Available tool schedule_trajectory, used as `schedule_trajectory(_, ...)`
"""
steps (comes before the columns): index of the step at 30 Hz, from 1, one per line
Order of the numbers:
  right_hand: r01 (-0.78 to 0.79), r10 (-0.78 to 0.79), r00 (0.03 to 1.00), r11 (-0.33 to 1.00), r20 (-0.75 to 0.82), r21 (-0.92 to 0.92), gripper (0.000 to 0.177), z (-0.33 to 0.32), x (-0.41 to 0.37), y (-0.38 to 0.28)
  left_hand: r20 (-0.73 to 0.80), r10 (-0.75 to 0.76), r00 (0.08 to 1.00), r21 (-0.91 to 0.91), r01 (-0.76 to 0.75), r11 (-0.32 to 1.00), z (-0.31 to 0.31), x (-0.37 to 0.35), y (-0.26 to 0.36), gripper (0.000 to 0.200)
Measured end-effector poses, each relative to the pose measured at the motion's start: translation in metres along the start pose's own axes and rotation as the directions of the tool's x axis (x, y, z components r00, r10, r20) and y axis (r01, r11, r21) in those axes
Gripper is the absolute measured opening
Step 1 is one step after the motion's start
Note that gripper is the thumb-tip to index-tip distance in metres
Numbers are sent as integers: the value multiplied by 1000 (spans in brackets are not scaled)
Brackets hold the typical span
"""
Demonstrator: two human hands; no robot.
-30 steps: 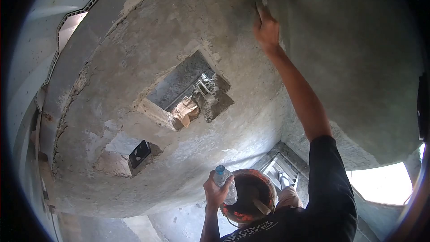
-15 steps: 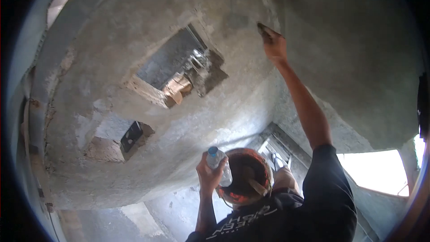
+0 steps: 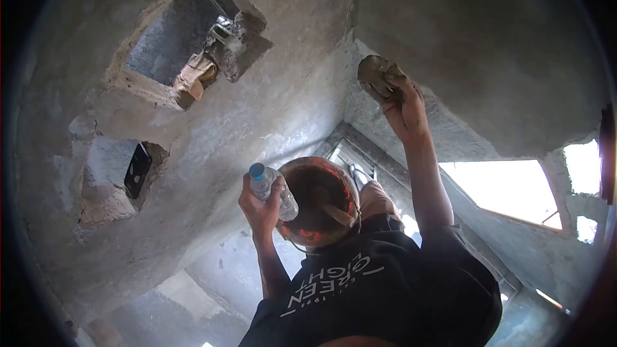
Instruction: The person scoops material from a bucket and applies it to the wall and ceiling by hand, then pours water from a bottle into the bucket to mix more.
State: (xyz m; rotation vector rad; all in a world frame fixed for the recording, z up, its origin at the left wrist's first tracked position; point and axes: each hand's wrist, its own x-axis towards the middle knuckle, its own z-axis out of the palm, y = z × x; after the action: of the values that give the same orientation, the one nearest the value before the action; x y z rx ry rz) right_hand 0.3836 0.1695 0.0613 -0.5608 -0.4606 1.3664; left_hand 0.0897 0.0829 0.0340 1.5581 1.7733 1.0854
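Observation:
My left hand point(image 3: 259, 209) is wrapped around a clear plastic bottle point(image 3: 277, 194) with a blue cap, tilted beside the rim of a red-orange bucket point(image 3: 297, 166). Inside the bucket, a wooden-looking handle point(image 3: 339, 216) leans against the side. With my right arm stretched up and forward, my right hand point(image 3: 406, 104) grips a grey-brown sponge-like pad point(image 3: 373, 77), fingers smeared with mortar. The pad overlaps the wall corner in this view, beside the edge of a darker plaster patch point(image 3: 475, 58).
A rough rectangular wall opening point(image 3: 164, 38) at upper left holds crumpled brown paper point(image 3: 195, 77) and broken mortar. Below it, a black phone point(image 3: 137, 170) leans in a smaller niche point(image 3: 106, 186). Bright window openings point(image 3: 508, 186) lie at right. A ladder-like frame point(image 3: 347, 154) stands beyond the bucket.
The view has swung right, so wall openings, bucket and bottle sit farther left. My right hand has moved from the left wall to the corner, showing the pad's broad face. The bottle stays in my left hand.

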Motion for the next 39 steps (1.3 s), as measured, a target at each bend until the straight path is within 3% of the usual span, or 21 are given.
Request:
schedule_trajectory(8, -86, 85, 996, 994, -25, -61, 40, -3, -23, 25, -17, -3, 1000, -26, 2, 1000, -7, -7, -14, 32)
schedule_trajectory(14, -120, 120, 993, 980, -13, -158, 32, -13, -24, 36, -30, -11, 1000, -26, 10, 1000, -13, -9, -12, 30)
schedule_trajectory(17, -192, 173, 978, 964, -112, -186, 29, -14, -22, 38, -29, -33, 999, -45, 32, 998, -14, -10, -15, 30)
schedule_trajectory(19, -219, 147, 965, 910, -219, -352, 29, -18, -19, 41, -31, -37, 999, -49, 36, 998, -13, -10, -18, 30)
schedule_trajectory(22, -100, 48, 991, 877, -122, -470, 30, -31, -14, 51, -38, -31, 999, -25, 30, 999, -12, -9, -18, 30)
schedule_trajectory(25, -114, 63, 986, 930, -153, -348, 33, -30, -12, 51, -32, -32, 999, -18, 32, 999, -12, -7, -17, 31)
schedule_trajectory(28, -186, 120, 972, 918, -202, -350, 34, -22, -6, 46, -16, -44, 999, -14, 43, 999, -12, -5, -14, 29)
schedule_trajectory(31, -211, 214, 977, 945, -16, -249, 34, -31, 16, 47, -25, -43, 999, 0, 43, 999, -10, -4, -21, 28)
schedule_trajectory(33, -184, 189, 982, 935, -14, -303, 37, -29, 39, 48, -36, -26, 999, 26, 27, 999, -11, -2, -23, 29)
schedule_trajectory(35, -259, 254, 966, 943, -51, -208, 38, -22, 63, 46, -40, -104, 994, -7, 104, 995, -12, -1, -17, 32)
schedule_trajectory(39, -127, 121, 992, 961, -43, -244, 36, 15, 129, 25, -95, -51, 994, 92, 60, 994, -16, -2, -17, 34)
